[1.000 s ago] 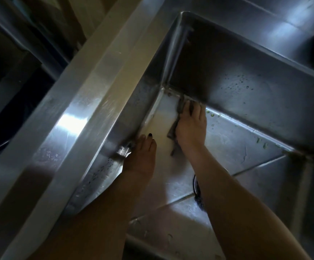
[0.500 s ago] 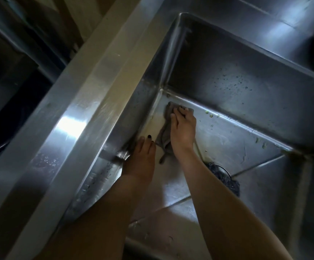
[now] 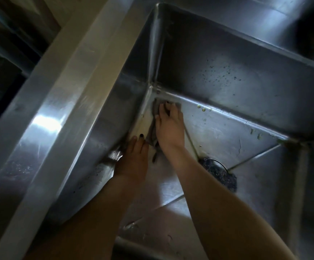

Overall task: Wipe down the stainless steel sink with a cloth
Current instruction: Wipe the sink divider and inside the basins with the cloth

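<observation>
Two bare forearms reached down from the near edge into the stainless steel sink (image 3: 236,85), which was deep and dimly lit. Nearest, the left hand (image 3: 133,158) rested with its fingers straight and together, holding nothing, its dark-painted nails up against the foot of the sink's left wall. Just beyond it and almost touching, the right hand (image 3: 170,128) pressed down on a grey cloth (image 3: 152,131), its fingers bent over the bunched fabric and gripping it. The cloth lay on the sink floor, jammed into the far left corner where the left and far walls met, with a loose end trailing back toward the wrist. To the right of that forearm, near the middle of the floor, sat the dark round drain (image 3: 218,174). Farther off, small greenish specks (image 3: 203,109) dotted the seam under the far wall, and dark droplets spattered the wall above. A broad bright rim (image 3: 73,77) ran along the left side.
</observation>
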